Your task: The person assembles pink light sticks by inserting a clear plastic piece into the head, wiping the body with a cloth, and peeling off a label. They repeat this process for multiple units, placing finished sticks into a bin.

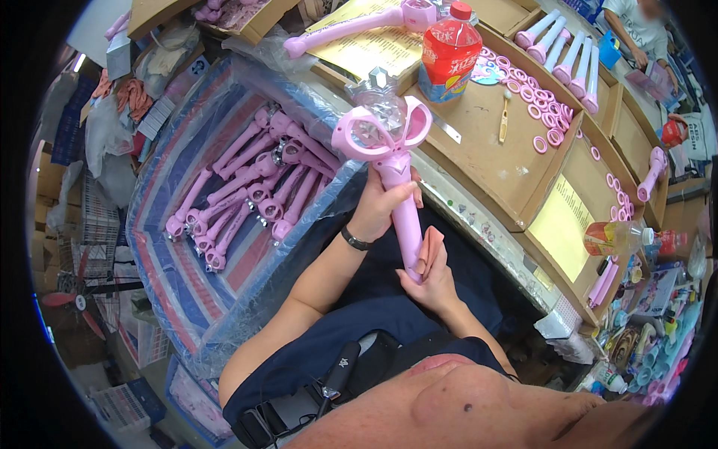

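Observation:
A pink toy wand stands tilted in front of me, its winged head up. A clear faceted piece sits inside and above the head. My left hand is closed around the upper handle, just below the head, with a dark band on the wrist. Lower down, my right hand closes on the handle's bottom end. Between its fingers is a folded salmon-pink cloth, which lies against the handle. The fingers partly hide the handle's lower end.
To the left, a plastic-lined striped bag holds several similar wands. On the right, cardboard trays carry pink rings, a small brush and a red-capped bottle. Another person is at the far right.

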Available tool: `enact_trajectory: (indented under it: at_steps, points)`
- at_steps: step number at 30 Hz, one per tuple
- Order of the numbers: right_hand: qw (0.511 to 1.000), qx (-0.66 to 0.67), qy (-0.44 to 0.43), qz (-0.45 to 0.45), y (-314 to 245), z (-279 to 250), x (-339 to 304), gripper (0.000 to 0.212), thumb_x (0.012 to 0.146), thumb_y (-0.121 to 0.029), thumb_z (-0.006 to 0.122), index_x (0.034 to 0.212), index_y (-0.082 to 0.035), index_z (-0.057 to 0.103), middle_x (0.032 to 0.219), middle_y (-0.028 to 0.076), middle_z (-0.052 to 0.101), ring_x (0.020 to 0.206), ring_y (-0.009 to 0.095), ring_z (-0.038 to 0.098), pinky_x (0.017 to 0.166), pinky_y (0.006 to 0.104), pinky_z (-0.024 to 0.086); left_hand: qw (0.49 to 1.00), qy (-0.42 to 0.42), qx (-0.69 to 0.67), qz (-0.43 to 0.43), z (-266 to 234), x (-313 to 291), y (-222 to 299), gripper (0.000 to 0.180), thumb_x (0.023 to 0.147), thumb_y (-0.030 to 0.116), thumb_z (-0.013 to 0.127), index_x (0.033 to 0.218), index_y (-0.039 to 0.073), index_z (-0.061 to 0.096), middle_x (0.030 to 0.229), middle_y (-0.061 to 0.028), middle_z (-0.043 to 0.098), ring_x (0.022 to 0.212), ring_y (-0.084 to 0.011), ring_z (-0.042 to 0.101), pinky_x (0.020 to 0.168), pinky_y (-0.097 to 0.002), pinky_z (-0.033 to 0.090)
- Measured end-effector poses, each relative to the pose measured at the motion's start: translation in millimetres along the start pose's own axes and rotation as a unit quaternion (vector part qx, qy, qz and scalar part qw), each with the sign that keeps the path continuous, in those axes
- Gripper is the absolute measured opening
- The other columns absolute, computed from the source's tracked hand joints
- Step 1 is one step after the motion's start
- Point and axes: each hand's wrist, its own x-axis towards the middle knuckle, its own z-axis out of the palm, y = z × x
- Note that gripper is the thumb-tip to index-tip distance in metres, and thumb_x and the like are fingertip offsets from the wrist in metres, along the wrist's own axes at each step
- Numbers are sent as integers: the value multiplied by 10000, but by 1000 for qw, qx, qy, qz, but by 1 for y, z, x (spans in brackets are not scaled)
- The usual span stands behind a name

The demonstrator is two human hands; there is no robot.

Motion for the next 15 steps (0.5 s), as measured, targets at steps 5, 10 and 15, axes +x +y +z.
enact_trajectory:
  at_steps: [5, 10, 15]
  points:
    - [989, 97, -62, -89, 2, -17, 4, 1006, 704, -168, 744, 1423, 18, 66, 1380, 287, 328, 1159, 363, 508, 902, 376, 445, 998, 33, -39, 38, -17, 19, 18, 591, 938, 418, 506, 1355, 50, 306, 1197, -111, 494, 1023, -192, 549, 867, -329, 469]
    - [882, 435, -181, 6, -2, -33, 9, 1081, 671, -26, 718, 1473, -120, 1, 1456, 138, 197, 902, 187, 560, 671, 294, 526, 973, 76, 184, 113, -28, 26, 39, 724, 918, 388, 568, 1405, -24, 226, 1287, -93, 428, 1157, -147, 432, 984, -277, 360]
    - [800, 550, -228, 79, -5, -34, 6, 1102, 677, -20, 723, 1482, -200, -8, 1260, 152, 410, 834, 199, 574, 573, 298, 521, 954, 94, 246, 141, -25, 27, 42, 768, 931, 322, 564, 1404, -118, 149, 1302, -148, 417, 1161, -165, 442, 981, -283, 367]
